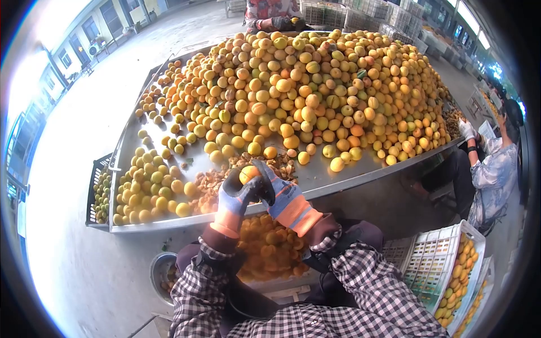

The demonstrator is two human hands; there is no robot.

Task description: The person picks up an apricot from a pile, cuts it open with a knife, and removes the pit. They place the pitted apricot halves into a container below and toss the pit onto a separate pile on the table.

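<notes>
An orange-yellow apricot (248,174) is between my gloved hands, just above the near edge of the metal table (360,176). My left hand (235,191) is closed around it from the left and below. From the right, my right hand (280,194) presses against the same fruit with its dark-coated fingers curled; whether a tool is in them is hidden. Brown apricot pits (212,188) lie in a pile on the table around and behind my hands. Under my forearms sits a container of orange apricot pieces (270,248).
A large heap of apricots (315,96) covers the table; a smaller group (149,186) lies at its left corner. A black crate (98,194) stands left, a metal bowl (164,276) low left, white crates (437,262) right. Other people (490,169) sit at the right and far side.
</notes>
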